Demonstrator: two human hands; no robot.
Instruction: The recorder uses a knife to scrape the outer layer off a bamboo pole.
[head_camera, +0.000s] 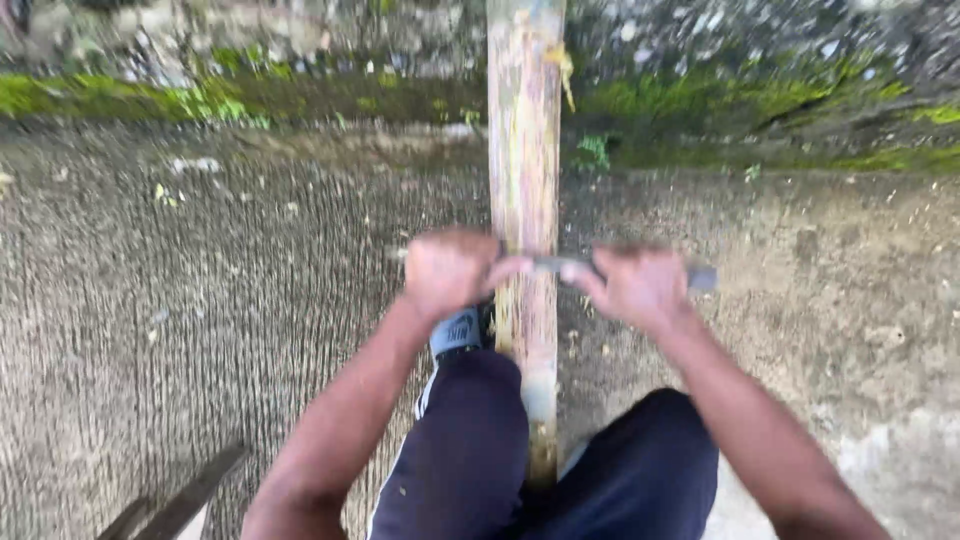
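Observation:
A long pale wooden pole (524, 130) runs from between my legs away toward a mossy wall. Across it lies a grey metal blade (566, 267), held crosswise at both ends. My left hand (452, 270) is closed on the blade's left end, just left of the pole. My right hand (634, 285) grips the right end, whose tip (702, 279) sticks out past my fist. The picture is blurred by motion, so finer detail of the blade is unclear.
My legs in dark trousers (470, 450) straddle the pole, with a grey shoe (458, 330) next to it. Rough concrete ground (230, 290) spreads all around. A mossy stone wall (740, 100) stands ahead. A dark plank (175, 505) lies at bottom left.

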